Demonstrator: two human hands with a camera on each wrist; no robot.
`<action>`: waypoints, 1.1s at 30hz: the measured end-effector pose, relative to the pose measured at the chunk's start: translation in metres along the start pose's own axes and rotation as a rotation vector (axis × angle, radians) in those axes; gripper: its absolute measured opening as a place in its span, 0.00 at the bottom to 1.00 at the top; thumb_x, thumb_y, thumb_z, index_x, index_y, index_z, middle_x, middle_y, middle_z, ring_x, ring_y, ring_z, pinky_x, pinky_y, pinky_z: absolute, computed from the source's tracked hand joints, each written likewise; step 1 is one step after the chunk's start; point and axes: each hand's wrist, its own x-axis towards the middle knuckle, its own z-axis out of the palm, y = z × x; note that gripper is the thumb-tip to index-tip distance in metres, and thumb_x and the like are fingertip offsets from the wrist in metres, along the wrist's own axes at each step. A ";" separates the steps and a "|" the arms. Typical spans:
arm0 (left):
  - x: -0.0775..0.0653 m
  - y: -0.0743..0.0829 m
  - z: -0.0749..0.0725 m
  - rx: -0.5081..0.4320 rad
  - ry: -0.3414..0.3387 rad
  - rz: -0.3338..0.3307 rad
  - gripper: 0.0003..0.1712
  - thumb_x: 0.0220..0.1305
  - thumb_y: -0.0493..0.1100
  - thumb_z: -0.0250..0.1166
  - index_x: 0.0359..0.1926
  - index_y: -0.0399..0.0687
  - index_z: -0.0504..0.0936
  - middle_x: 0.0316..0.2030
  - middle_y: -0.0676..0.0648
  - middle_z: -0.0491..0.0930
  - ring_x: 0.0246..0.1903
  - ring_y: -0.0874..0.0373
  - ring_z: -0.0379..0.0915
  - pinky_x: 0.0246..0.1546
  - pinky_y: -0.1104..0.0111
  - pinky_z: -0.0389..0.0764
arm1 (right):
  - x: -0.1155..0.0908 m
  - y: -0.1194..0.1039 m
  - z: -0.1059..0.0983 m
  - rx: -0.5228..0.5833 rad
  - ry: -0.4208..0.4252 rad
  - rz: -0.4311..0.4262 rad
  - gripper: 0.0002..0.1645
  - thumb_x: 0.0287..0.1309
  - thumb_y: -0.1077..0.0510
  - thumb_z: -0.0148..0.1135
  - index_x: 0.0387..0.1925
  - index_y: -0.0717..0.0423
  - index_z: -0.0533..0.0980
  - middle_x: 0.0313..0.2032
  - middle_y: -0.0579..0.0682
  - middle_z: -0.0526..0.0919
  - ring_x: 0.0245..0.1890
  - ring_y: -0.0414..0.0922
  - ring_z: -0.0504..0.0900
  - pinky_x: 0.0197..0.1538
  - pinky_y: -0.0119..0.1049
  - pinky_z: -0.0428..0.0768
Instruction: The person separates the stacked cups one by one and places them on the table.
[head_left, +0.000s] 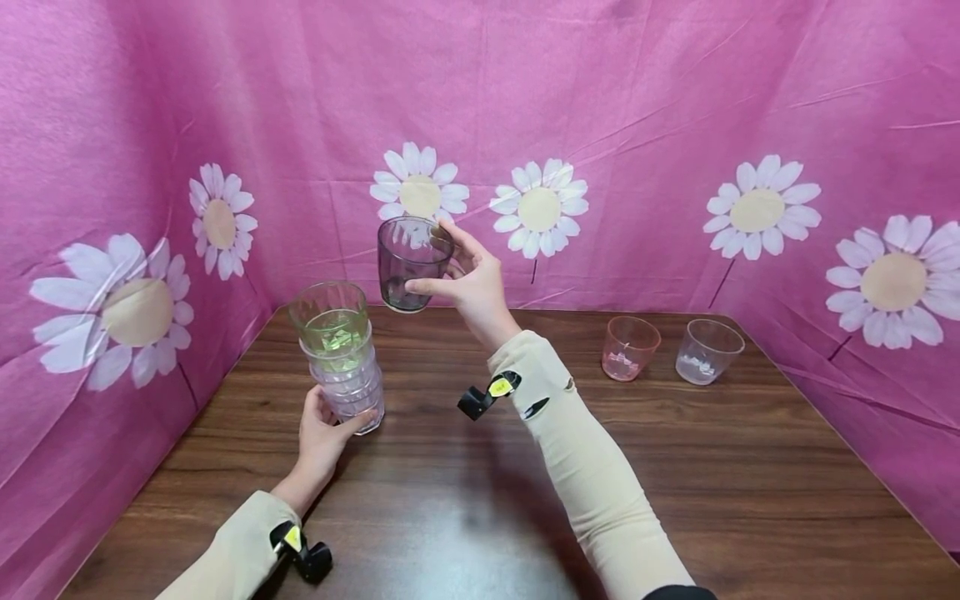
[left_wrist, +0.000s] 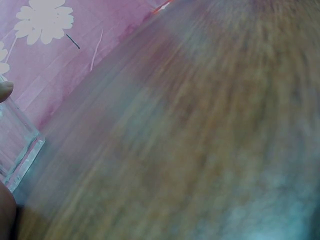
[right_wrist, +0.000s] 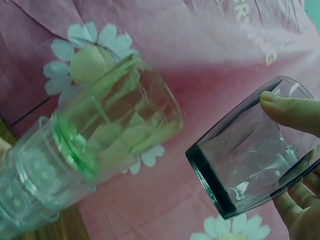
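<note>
Where the dark brown, wood-grained surface (head_left: 735, 483) ends at its back and sides, pink fabric (head_left: 600, 75) rises in three walls, printed with large white daisies (head_left: 420, 196) with pale yellow centres. Glare lies on the near middle of the surface. Toward the back right stand, upright and just beside each other, a transparent pink tumbler (head_left: 630, 350) and a transparent colourless tumbler (head_left: 709, 354). At left, the left hand (head_left: 324, 433) is curled round the lower part of a stack of clear, colourless tumblers (head_left: 352, 383), thumb across the near side; a transparent green tumbler (head_left: 327, 321) is seated, mouth upward, in the topmost of these. The right hand (head_left: 476, 283) is partly closed, pinching a smoky grey, transparent tumbler (head_left: 408, 260) between thumb and fingers. This grey piece is held aloft, rim uppermost, to the right of the green one and apart from it; the right-wrist view shows its thick, dark base facing the stack. Beige sleeves (head_left: 600, 467) cover both forearms, each bearing a small black wrist camera (head_left: 474, 402).
</note>
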 end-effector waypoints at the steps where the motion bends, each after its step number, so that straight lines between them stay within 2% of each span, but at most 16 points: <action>1: 0.000 0.000 0.000 -0.002 -0.001 0.002 0.41 0.44 0.17 0.71 0.59 0.37 0.65 0.46 0.60 0.75 0.48 0.69 0.73 0.50 0.79 0.73 | -0.001 0.002 -0.002 0.004 0.002 0.005 0.52 0.38 0.82 0.72 0.69 0.63 0.66 0.62 0.66 0.73 0.61 0.56 0.74 0.60 0.41 0.76; 10: 0.000 0.001 0.000 -0.026 -0.001 0.002 0.41 0.44 0.17 0.70 0.59 0.39 0.66 0.46 0.61 0.76 0.48 0.69 0.73 0.50 0.79 0.73 | -0.010 0.024 -0.022 -0.043 0.046 0.044 0.52 0.35 0.82 0.74 0.67 0.64 0.68 0.58 0.63 0.77 0.59 0.53 0.76 0.60 0.38 0.76; 17: -0.001 0.001 0.000 -0.008 0.000 -0.003 0.42 0.44 0.17 0.70 0.60 0.39 0.65 0.46 0.62 0.75 0.48 0.70 0.72 0.49 0.79 0.72 | -0.018 0.040 -0.036 -0.059 0.075 0.099 0.54 0.33 0.82 0.75 0.68 0.63 0.68 0.57 0.60 0.78 0.57 0.47 0.77 0.59 0.37 0.76; 25: -0.001 0.001 0.000 -0.006 -0.005 -0.005 0.41 0.45 0.17 0.70 0.60 0.39 0.65 0.46 0.61 0.75 0.48 0.70 0.72 0.49 0.79 0.72 | -0.029 0.057 -0.049 -0.023 0.120 0.183 0.55 0.32 0.85 0.72 0.68 0.63 0.68 0.58 0.62 0.78 0.52 0.55 0.78 0.47 0.31 0.81; 33: -0.001 0.002 0.000 -0.023 -0.011 -0.003 0.41 0.44 0.17 0.70 0.59 0.40 0.66 0.46 0.61 0.76 0.48 0.69 0.73 0.50 0.79 0.72 | -0.038 0.073 -0.064 -0.053 0.165 0.249 0.57 0.32 0.85 0.72 0.69 0.60 0.67 0.59 0.62 0.78 0.50 0.50 0.81 0.47 0.34 0.82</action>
